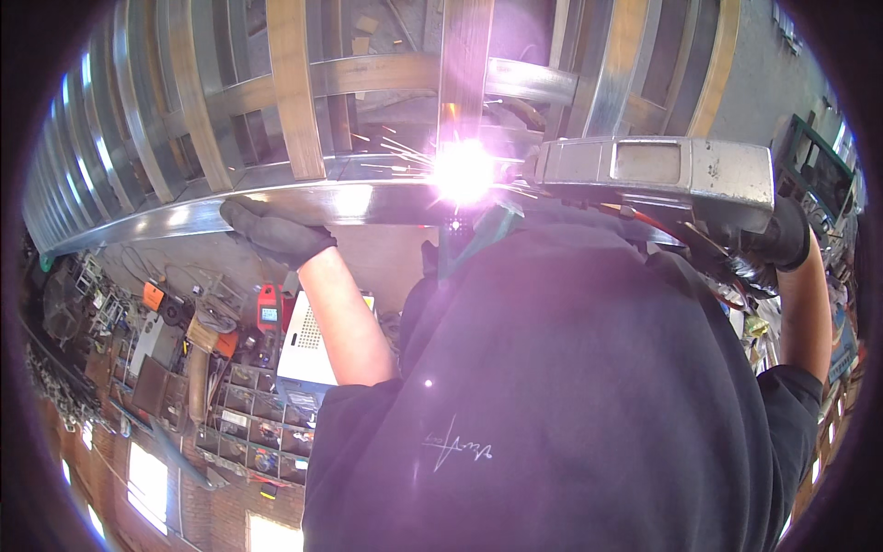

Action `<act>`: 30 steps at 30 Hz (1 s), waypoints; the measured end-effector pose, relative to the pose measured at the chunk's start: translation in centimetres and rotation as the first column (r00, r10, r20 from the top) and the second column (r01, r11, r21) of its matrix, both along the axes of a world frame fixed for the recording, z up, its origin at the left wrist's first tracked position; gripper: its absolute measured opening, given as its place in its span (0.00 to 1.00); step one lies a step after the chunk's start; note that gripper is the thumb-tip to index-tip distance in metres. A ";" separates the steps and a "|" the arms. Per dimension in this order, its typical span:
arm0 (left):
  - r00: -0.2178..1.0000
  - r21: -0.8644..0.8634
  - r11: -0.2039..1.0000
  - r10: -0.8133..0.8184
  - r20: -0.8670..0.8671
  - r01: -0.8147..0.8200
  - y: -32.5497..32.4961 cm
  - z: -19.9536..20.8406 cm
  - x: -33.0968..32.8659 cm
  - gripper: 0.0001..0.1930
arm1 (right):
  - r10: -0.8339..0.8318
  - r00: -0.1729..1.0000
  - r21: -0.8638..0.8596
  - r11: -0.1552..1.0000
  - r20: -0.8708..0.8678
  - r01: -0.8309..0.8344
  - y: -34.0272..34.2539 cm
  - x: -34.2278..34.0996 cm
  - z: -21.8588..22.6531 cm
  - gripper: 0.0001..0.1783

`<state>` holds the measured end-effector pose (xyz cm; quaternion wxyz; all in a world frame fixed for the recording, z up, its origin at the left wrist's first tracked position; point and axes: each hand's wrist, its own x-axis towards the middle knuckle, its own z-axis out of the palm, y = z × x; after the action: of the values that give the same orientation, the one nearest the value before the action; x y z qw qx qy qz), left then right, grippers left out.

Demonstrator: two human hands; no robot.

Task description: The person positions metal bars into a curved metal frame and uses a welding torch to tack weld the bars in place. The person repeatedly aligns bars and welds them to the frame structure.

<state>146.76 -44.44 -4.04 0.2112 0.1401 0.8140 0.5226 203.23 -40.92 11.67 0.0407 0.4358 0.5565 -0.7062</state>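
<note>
My left hand (276,232), in a dark glove, lies against the near face of a shiny metal rail (354,201). Its fingers stretch along the rail toward the left. My right hand (777,241), also dark-gloved, is closed around a grey, boxy welding gun (658,175); the gun body partly hides its fingers. The gun points left at a dazzling white-violet arc (464,170), where an upright square metal tube (464,55) meets the rail. Sparks fly leftward from there. The glare hides the joint itself.
Several more upright metal bars (294,92) join a crossbar (368,75) beyond the rail. Below left are a white machine (308,340), a red device with a display (269,308) and a compartmented rack (253,419). A cable (635,216) hangs beneath the gun.
</note>
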 end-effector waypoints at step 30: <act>0.997 0.028 0.997 0.070 -0.045 -0.069 -0.2 1.5 0.2 0.49 | -0.159 0.954 -0.107 0.976 0.256 0.192 -3.6 3.1 3.2 0.31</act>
<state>146.92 -44.62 -2.57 0.1722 0.1267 0.8161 0.5370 206.35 -44.50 14.88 0.0747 0.5640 0.4587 -0.6826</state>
